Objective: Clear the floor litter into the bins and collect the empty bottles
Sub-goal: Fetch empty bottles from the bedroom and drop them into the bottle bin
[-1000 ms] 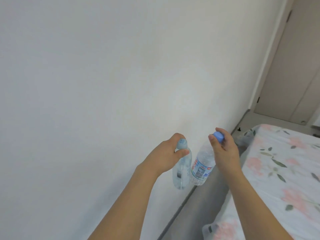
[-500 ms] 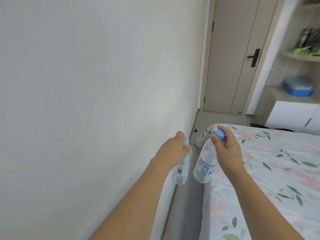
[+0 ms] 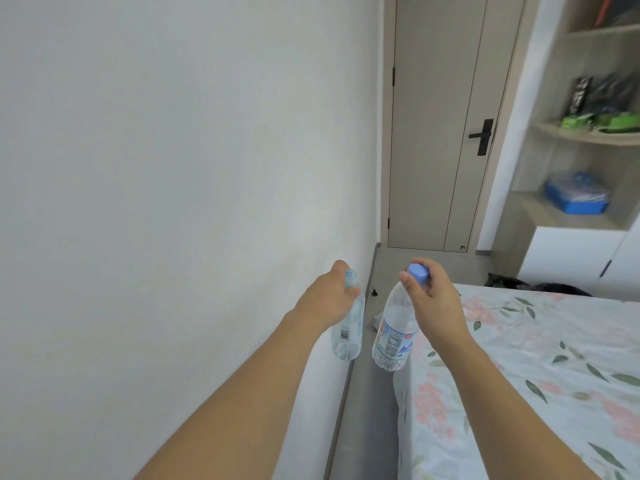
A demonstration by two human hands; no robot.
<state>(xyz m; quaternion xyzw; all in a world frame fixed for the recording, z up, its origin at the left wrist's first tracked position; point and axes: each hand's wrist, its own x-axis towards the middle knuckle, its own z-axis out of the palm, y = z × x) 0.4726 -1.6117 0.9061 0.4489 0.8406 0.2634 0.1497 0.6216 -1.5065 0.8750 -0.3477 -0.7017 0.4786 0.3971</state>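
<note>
White wall fills the left of the view, with a narrow strip of grey floor (image 3: 367, 393) running between it and a bed (image 3: 540, 375) under a floral sheet, down to a closed door (image 3: 440, 133) at the far end; open shelves (image 3: 585, 136) stand to the right of the door. The person carries two clear plastic bottles over that strip. The left hand (image 3: 323, 299) is clenched round the neck of the smaller bottle (image 3: 348, 334), which hangs nearly upright, close to the wall. The right hand (image 3: 434, 304) pinches the blue-capped bottle (image 3: 394, 332) at its cap with the fingertips, thumb on the near side, so the body dangles and tilts slightly toward the other bottle. Both look empty or nearly so. The weaker grip is probably the right one: a hold on the cap alone lets the bottle swing, and if the cap is loose or the fingers slacken, it could drop into the gap beside the bed or knock against the left bottle. The left bottle could also scrape the wall in such a tight passage. Both forearms reach forward and slightly down, wrists roughly level, hands near each other but apart. A pale scrap (image 3: 375, 320) lies on the floor ahead, partly hidden behind the bottles, so litter likely remains to be picked up, and with both hands full it cannot be taken until the bottles are set down somewhere. No bin is in view.
</note>
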